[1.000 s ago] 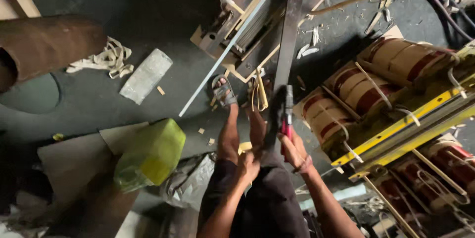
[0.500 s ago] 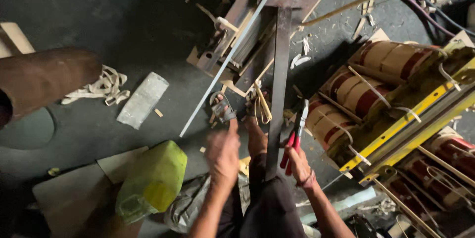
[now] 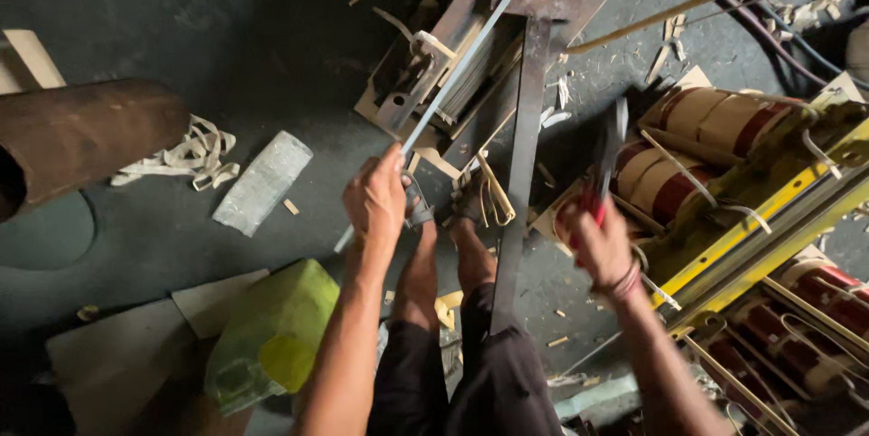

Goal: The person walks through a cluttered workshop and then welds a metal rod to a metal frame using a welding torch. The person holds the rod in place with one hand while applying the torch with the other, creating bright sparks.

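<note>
Sprawling across the right side of the frame, a yellow metal frame [image 3: 769, 210] carries red-and-cream wound coils [image 3: 697, 142]. At the upper left lies a rusty brown pipe [image 3: 81, 142], with a tangle of pale tape strips [image 3: 186, 155] just beside it. A long dark flat steel bar [image 3: 520, 173] runs from the top centre down between the person's legs. A green plastic-wrapped bundle [image 3: 272, 332] sits at the lower left. A thin pale metal strip [image 3: 471, 51] slants from the top centre down to the left hand [image 3: 376, 201], whose fingers are wrapped tight around its lower end; the strip passes through the fist and juts out below it. The right hand [image 3: 602, 250], at centre right, is closed on red-handled pliers [image 3: 602, 169], their blurred dark head pointing up above the knuckles, near the coils.
</note>
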